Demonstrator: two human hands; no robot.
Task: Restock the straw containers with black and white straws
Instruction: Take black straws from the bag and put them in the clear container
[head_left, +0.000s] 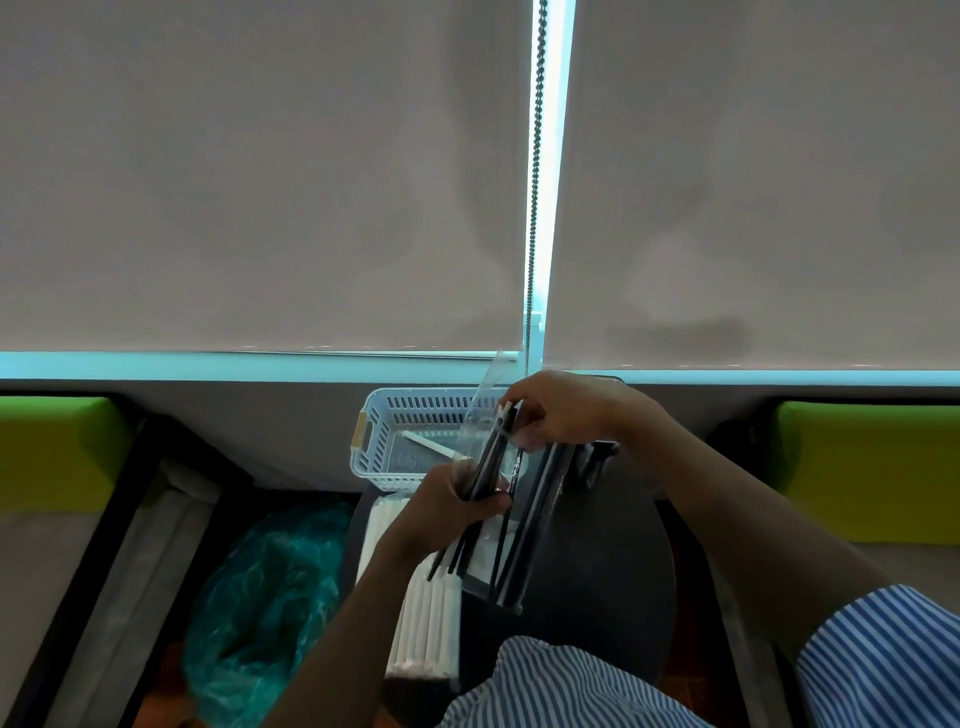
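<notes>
Gripped in the left hand (457, 493): a bundle of black straws (491, 457) in a clear plastic sleeve (485, 400), fingers curled round its lower middle. Pinched at the upper end by the right hand (558, 410), thumb and fingertips closed on the straw tips where the sleeve mouth flares open and stands up past them. Long axis tilted, top end away from the body and to the right, bottom ends fanning down and left past the left hand. Directly below and just right of the bundle: a dark straw container (511, 566) on the round black table (613, 545), already holding a few black straws that lean along much the same line. So the drop is short, downward and slightly right from the grip, with the right hand nearer the container's far end and the left nearer its near edge. Hard to tell, through the glare on the plastic, whether the straws are partly drawn out of the sleeve or only being loosened. Beside the container on the left, white straws (428, 613) in a packed block; behind, a white slotted basket (395, 426) touching the table's far edge.
</notes>
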